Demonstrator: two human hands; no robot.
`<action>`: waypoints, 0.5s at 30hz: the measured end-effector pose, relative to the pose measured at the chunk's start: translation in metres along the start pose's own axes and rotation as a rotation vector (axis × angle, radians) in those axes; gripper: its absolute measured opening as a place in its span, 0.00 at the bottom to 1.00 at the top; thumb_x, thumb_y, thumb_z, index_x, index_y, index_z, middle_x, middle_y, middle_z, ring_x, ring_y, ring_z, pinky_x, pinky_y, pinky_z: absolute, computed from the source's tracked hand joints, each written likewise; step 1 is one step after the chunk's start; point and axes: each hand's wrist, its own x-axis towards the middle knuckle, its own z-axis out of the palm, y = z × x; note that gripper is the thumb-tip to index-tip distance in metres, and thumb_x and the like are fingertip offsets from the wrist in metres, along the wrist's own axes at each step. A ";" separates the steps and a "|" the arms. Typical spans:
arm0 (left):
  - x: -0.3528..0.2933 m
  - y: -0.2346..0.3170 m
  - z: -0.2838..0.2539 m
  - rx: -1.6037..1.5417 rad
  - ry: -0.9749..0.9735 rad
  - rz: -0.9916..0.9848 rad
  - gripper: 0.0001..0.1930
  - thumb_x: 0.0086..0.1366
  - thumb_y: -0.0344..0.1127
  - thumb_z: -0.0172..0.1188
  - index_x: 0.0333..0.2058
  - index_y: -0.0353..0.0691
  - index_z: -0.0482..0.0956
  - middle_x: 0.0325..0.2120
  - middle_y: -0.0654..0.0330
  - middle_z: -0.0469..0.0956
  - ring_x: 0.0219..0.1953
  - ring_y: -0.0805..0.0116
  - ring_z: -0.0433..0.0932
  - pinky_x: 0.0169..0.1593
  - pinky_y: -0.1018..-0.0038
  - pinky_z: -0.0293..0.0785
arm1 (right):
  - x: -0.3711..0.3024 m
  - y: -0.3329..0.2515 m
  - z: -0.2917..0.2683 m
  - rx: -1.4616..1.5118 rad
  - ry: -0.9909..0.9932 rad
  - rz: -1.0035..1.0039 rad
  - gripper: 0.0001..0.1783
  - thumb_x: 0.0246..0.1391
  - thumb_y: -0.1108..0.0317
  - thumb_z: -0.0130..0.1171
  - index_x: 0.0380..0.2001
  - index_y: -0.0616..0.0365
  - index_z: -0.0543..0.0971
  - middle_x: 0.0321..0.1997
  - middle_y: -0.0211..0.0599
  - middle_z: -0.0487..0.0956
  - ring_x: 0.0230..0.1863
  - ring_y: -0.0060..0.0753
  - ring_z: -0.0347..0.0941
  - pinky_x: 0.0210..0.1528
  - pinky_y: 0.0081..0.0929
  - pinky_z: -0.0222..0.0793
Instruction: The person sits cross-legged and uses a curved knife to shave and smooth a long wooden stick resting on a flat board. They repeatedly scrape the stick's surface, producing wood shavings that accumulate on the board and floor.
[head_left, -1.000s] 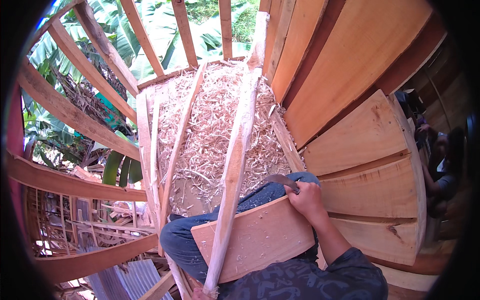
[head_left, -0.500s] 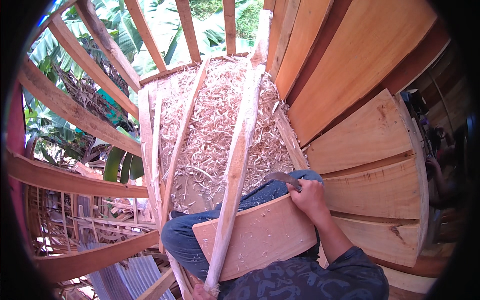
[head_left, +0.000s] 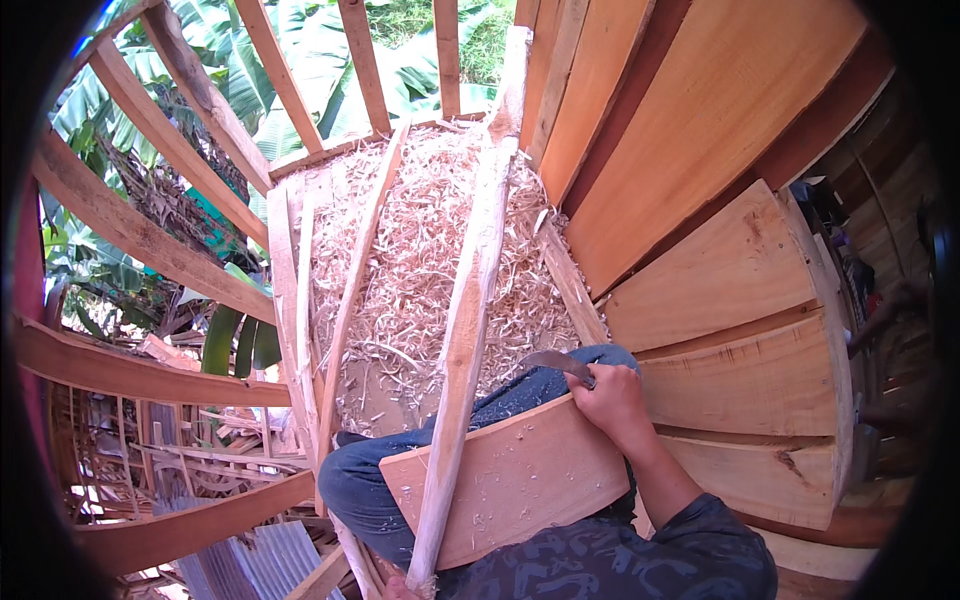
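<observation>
L hand (head_left: 398,591) is touching near end of stick (head_left: 466,335); fingers mostly cut off, can't tell grip. Stick is crossing board (head_left: 525,480), board is lying on legs (head_left: 365,485). R hand (head_left: 608,397) is gripping knife (head_left: 550,359) nr legs, fingers closed. Risk: stick rolling if L hold's loose, knife maybe skidding into legs. Farther out, stick's overlying shavings (head_left: 415,250), poss. slipping if unbraced.

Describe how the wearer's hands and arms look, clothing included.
The right hand is gloveless, its forearm bare up to the short, dark sleeve of a shirt patterned with greyish curved shapes. The left hand, mostly cut off, shows no glove; its sleeve cannot be distinguished.
</observation>
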 end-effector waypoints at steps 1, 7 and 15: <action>0.001 -0.001 0.000 0.002 0.001 0.004 0.18 0.66 0.46 0.48 0.31 0.35 0.74 0.19 0.59 0.71 0.24 0.69 0.68 0.31 0.69 0.65 | 0.000 0.000 0.000 0.001 -0.012 0.008 0.17 0.47 0.53 0.59 0.22 0.57 0.81 0.20 0.49 0.78 0.27 0.52 0.77 0.32 0.44 0.73; 0.014 0.000 0.000 -0.001 -0.001 0.021 0.18 0.66 0.46 0.49 0.32 0.35 0.75 0.19 0.59 0.71 0.24 0.69 0.69 0.31 0.69 0.66 | 0.000 -0.002 0.000 0.004 -0.023 0.021 0.18 0.48 0.51 0.58 0.24 0.55 0.82 0.21 0.49 0.78 0.28 0.52 0.77 0.34 0.44 0.73; 0.024 -0.002 0.000 0.002 -0.020 0.029 0.18 0.66 0.46 0.49 0.33 0.35 0.76 0.19 0.59 0.72 0.24 0.69 0.69 0.31 0.69 0.66 | -0.001 0.000 0.001 -0.008 -0.016 0.036 0.18 0.48 0.50 0.58 0.24 0.56 0.82 0.22 0.48 0.79 0.29 0.53 0.77 0.35 0.44 0.73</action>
